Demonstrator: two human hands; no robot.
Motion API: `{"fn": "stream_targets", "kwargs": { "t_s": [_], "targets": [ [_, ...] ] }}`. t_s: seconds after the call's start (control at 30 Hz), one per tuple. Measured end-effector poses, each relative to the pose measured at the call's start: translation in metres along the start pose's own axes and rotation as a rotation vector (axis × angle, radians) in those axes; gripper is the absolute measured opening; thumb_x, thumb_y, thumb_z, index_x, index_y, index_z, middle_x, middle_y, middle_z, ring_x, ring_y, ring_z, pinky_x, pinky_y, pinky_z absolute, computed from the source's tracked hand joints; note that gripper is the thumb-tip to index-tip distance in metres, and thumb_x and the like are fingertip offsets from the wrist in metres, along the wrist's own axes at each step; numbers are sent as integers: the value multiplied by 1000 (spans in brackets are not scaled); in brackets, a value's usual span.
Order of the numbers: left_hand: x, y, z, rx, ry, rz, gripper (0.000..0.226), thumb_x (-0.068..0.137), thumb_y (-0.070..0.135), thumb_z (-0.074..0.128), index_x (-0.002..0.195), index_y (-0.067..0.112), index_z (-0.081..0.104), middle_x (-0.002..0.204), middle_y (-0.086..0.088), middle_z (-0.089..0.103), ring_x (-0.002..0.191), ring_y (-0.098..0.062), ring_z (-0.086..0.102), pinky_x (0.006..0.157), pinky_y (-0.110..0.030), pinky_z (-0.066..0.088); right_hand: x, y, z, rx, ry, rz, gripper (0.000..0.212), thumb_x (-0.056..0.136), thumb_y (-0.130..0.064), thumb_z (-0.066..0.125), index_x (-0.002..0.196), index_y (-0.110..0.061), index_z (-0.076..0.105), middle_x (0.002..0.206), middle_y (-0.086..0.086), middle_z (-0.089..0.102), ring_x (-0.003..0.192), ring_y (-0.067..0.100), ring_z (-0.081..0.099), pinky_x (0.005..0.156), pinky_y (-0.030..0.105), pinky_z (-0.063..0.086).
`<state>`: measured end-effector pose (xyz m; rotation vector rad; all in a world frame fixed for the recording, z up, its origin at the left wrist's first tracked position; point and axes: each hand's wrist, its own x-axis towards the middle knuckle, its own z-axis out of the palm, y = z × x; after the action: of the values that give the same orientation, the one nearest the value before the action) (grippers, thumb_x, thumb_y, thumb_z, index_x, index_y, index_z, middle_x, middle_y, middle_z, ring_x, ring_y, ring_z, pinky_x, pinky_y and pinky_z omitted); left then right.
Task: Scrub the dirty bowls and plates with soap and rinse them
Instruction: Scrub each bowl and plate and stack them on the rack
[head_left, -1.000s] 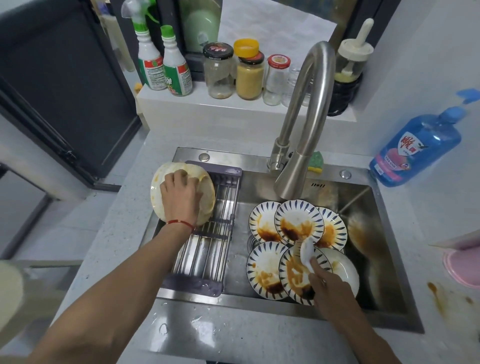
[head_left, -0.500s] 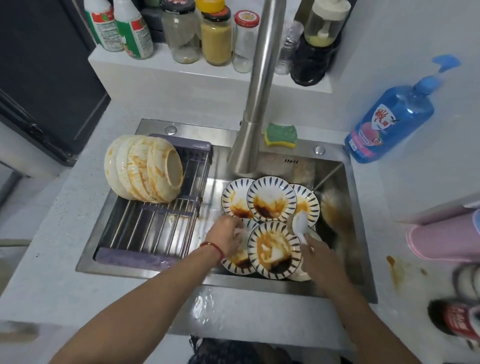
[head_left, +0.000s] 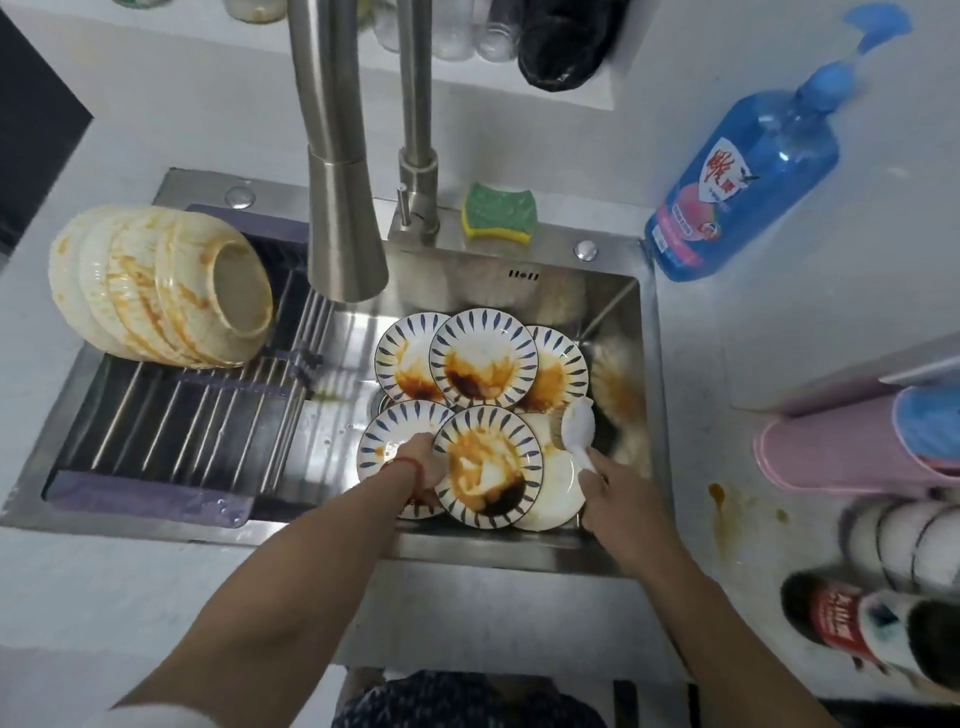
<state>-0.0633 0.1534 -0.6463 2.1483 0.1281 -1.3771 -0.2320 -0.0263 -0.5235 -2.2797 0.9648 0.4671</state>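
Observation:
Several blue-striped plates smeared with brown sauce lie overlapping in the steel sink (head_left: 641, 332). My left hand (head_left: 423, 465) reaches down between two front plates and grips the left edge of the front middle plate (head_left: 488, 465). My right hand (head_left: 615, 491) holds a white spoon (head_left: 577, 428) over a plain white plate (head_left: 558, 488) at the sink's right. A stack of stained cream bowls (head_left: 166, 286) lies on its side on the drying rack (head_left: 192, 415). A green and yellow sponge (head_left: 498, 213) sits behind the sink, and a blue soap bottle (head_left: 743, 176) stands at the right.
The tall steel faucet (head_left: 345, 208) hangs over the sink's middle. On the right counter lie pink cups (head_left: 841, 452), a stack of white bowls (head_left: 914, 540), a red-labelled container (head_left: 852, 618) and sauce spots (head_left: 719, 499). Jars stand on the back ledge.
My left hand has left the bowl stack on the rack and come down into the sink to the front plates. The view has tilted downward. My right hand stays with the spoon.

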Motion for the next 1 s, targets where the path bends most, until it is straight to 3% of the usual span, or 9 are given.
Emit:
{"fn": "stream_targets", "kwargs": {
  "t_s": [0.1,0.27,0.33,0.4,0.5,0.6,0.73,0.87,1.0],
  "targets": [
    [-6,6,-8,-145,-148,-53,41,98,-9,50,136,4,45,128,-20,55,80,-37,77,74,-48,65,-1,7,-7,-16,24,-9,38,108,-29,39,140,-21,56,100,6,68,84,21,67,79,43,60],
    [-29,7,-36,-339,-275,-33,60,85,-20,50,138,7,45,138,-25,56,91,-42,77,92,-57,58,-12,0,-14,6,103,-23,35,109,-28,36,134,-16,57,85,1,61,74,15,61,62,28,47],
    [-48,10,-43,-325,-221,33,64,84,-22,51,138,12,41,135,-25,59,80,-38,76,68,-41,59,-22,-8,-14,-111,121,-54,41,108,-33,33,144,-24,49,93,-1,59,81,15,58,72,32,52],
    [-62,14,-45,-317,-167,114,76,84,-18,55,147,21,38,126,-22,66,72,-35,73,55,-36,53,-29,-21,-9,-219,93,-46,47,108,-33,32,155,-31,34,96,0,57,85,16,56,77,33,50],
    [-77,24,-45,-252,-18,244,58,90,-2,67,140,17,47,117,-13,69,82,-30,76,61,-43,64,-41,-45,0,-209,19,2,56,109,-27,37,161,-33,18,103,7,65,94,24,64,74,34,48],
    [-100,40,-48,-115,100,275,40,95,3,57,129,11,40,120,-15,59,92,-38,72,66,-51,65,-42,-60,12,-201,-10,-15,59,108,-28,40,162,-35,17,112,10,66,97,28,64,80,38,52],
    [-124,49,-52,64,203,359,27,97,6,51,118,7,35,113,-21,61,99,-41,67,75,-54,63,-46,-87,28,-177,-155,-38,56,107,-30,39,160,-33,23,137,14,56,122,36,55,97,45,46],
    [-138,52,-59,44,163,417,29,96,5,54,120,11,37,110,-15,62,85,-30,70,52,-37,62,-30,-95,35,-245,-77,22,61,105,-24,40,161,-22,17,137,13,56,123,34,56,97,46,45],
    [-140,49,-66,-51,20,429,34,98,5,55,126,21,44,116,-10,68,87,-29,77,64,-49,66,-12,-109,22,-134,64,-16,66,104,-18,45,162,-19,15,115,12,65,103,31,61,78,43,48]
  ]
}}
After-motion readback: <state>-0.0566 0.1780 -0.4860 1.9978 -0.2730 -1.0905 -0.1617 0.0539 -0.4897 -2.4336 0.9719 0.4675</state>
